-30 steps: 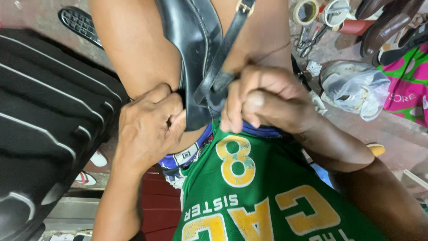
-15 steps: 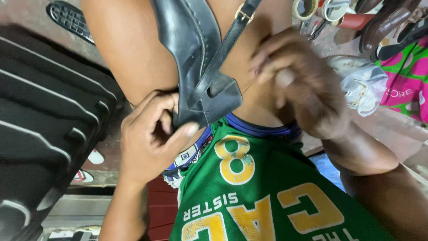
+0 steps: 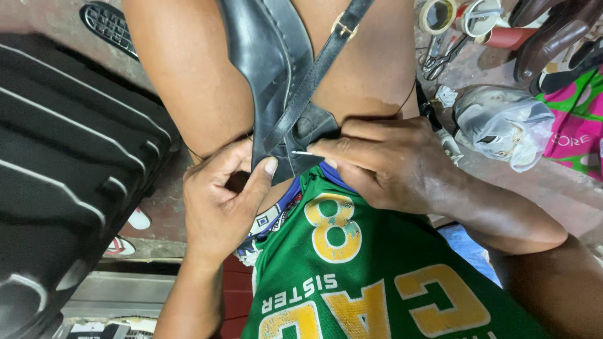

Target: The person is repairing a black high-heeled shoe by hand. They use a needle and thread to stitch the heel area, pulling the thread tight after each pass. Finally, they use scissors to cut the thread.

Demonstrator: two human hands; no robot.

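Nearest, over the green jersey (image 3: 352, 276), the right hand (image 3: 383, 166) has come back down from its raised position of half a second ago and now pinches a thin needle (image 3: 303, 152) between its fingertips, the point aimed at the heel end of the black leather sandal (image 3: 276, 75). The left hand (image 3: 220, 201) is closed on that same end, thumb pressed on its face, so the sandal lies wedged between both hands and the knees, its strap (image 3: 317, 69) crossing it diagonally. Farther off, a black ribbed suitcase (image 3: 69, 163) stands left, and a crumpled plastic bag (image 3: 502, 122) and tape rolls (image 3: 440, 14) lie right.
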